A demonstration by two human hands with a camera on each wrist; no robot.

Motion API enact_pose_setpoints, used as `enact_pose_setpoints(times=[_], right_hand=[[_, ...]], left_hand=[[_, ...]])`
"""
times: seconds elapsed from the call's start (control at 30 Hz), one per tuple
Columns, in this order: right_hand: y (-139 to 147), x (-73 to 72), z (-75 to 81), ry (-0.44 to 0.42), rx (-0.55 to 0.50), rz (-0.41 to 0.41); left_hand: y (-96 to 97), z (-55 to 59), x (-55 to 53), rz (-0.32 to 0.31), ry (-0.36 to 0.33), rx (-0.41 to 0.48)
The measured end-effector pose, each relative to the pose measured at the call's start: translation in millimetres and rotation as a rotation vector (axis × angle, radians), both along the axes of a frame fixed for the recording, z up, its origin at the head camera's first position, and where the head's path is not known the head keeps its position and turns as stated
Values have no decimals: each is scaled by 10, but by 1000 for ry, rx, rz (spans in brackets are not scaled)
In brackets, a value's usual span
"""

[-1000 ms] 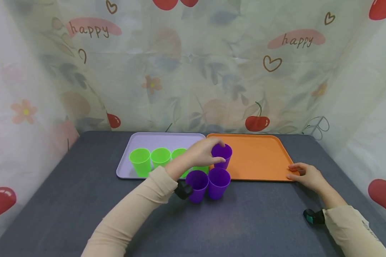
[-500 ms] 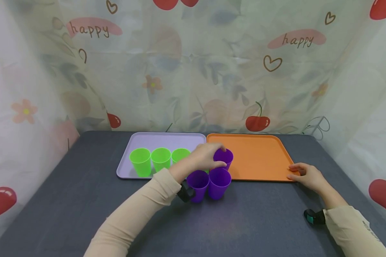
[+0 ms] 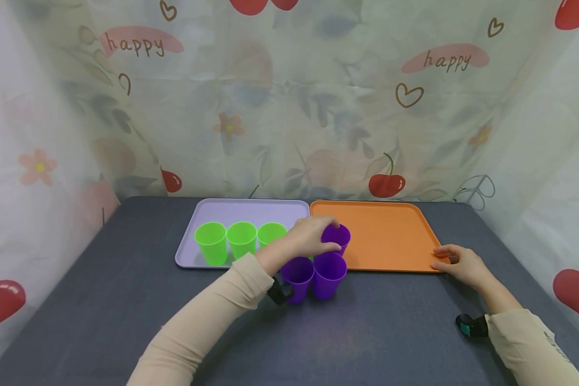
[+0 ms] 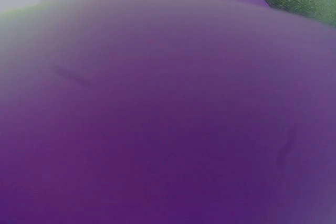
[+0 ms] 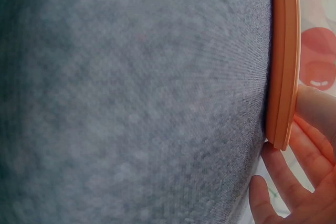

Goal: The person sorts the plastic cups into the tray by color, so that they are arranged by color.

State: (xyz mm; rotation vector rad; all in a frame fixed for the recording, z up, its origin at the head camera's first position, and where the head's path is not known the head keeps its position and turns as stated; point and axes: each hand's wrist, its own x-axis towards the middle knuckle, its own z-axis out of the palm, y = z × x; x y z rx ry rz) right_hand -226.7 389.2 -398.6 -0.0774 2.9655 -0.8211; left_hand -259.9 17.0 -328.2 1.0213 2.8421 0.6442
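My left hand (image 3: pixel 313 236) grips a purple cup (image 3: pixel 340 236) from its left side, thumb toward me and fingers behind the rim. The cup stands over the orange tray's left end, just behind two other purple cups. Those are a left cup (image 3: pixel 300 281) and a right cup (image 3: pixel 329 276), side by side on the table before the trays. Purple plastic fills the left wrist view (image 4: pixel 173 108). My right hand (image 3: pixel 465 265) holds the orange tray (image 3: pixel 386 236) at its front right corner. The right wrist view shows the thumb over the tray rim (image 5: pixel 282 61) and fingertips by the corner.
Left of the orange tray, against it, lies a lavender tray (image 3: pixel 251 206). On it stand several green cups, including one at the left end (image 3: pixel 211 244) and one beside it (image 3: pixel 242 238); my left forearm hides part of the group. A printed curtain (image 3: pixel 289 107) rises behind the dark table (image 3: pixel 391 332).
My left hand has come down and slightly right with the purple cup, then nearly stopped over the last half second. The right hand and both trays have stayed put.
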Motion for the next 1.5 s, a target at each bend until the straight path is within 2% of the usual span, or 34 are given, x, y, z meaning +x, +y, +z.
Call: enact_pose_setpoints(times=[0.43, 0.57, 0.8, 0.97, 1.17, 1.5], right_hand=[[-16, 12, 19, 7, 4, 0], [-19, 17, 20, 11, 4, 2], [-20, 28, 24, 19, 2, 6], [-20, 24, 24, 12, -3, 3], [-15, 22, 22, 3, -6, -1], [-11, 24, 43, 13, -2, 9]], left_hand=[[24, -29, -7, 10, 26, -31], [15, -12, -8, 5, 16, -3], [-62, 75, 0, -15, -19, 105], [-166, 155, 72, -19, -6, 151], [-342, 194, 182, -30, -1, 214], [-612, 66, 372, -83, 8, 291]])
